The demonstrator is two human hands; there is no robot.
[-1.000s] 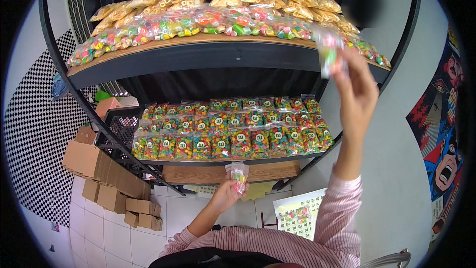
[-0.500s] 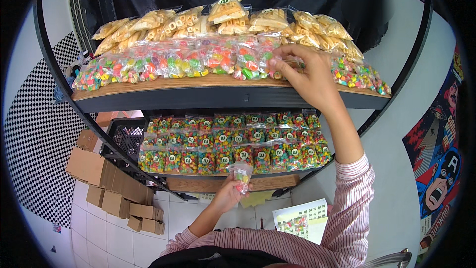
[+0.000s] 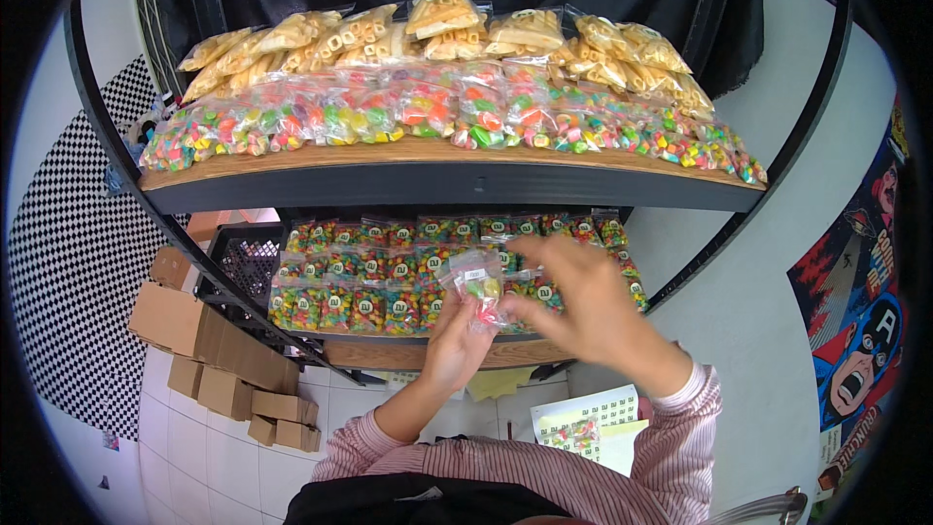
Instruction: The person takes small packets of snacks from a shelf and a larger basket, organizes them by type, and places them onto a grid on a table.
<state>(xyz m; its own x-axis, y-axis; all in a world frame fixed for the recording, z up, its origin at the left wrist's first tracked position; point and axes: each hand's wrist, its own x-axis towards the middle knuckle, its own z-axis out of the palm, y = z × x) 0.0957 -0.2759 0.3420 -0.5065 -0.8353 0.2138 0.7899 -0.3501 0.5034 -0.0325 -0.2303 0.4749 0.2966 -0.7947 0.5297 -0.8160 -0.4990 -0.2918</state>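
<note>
My left hand [image 3: 455, 342] grips a small clear bag of candy [image 3: 476, 284] with a white label, held upright in front of the lower shelf. Just to its right is my right hand [image 3: 583, 306], thumb and fingers spread apart and nothing seen between them; its fingertips are close to the bag's right side, and I cannot tell whether they touch. Behind both hands, rows of bagged multicoloured candy [image 3: 369, 306] with round stickers stand on the lower shelf. Higher up, clear bags of mixed gummy candy [image 3: 340, 119] line the front of the upper shelf [image 3: 321, 175].
Bags of pale tube-shaped snacks [image 3: 442, 15] are heaped behind the gummies. Cardboard boxes [image 3: 170, 319] and a black crate [image 3: 243, 262] stand at the left. Sticker sheets [image 3: 607, 410] with a candy bag on them lie low at the right. A dark post [image 3: 826, 68] bounds the shelf.
My right hand has come down from the upper shelf's candy bags to beside the bag in my left hand. My left hand has lifted that bag a little.
</note>
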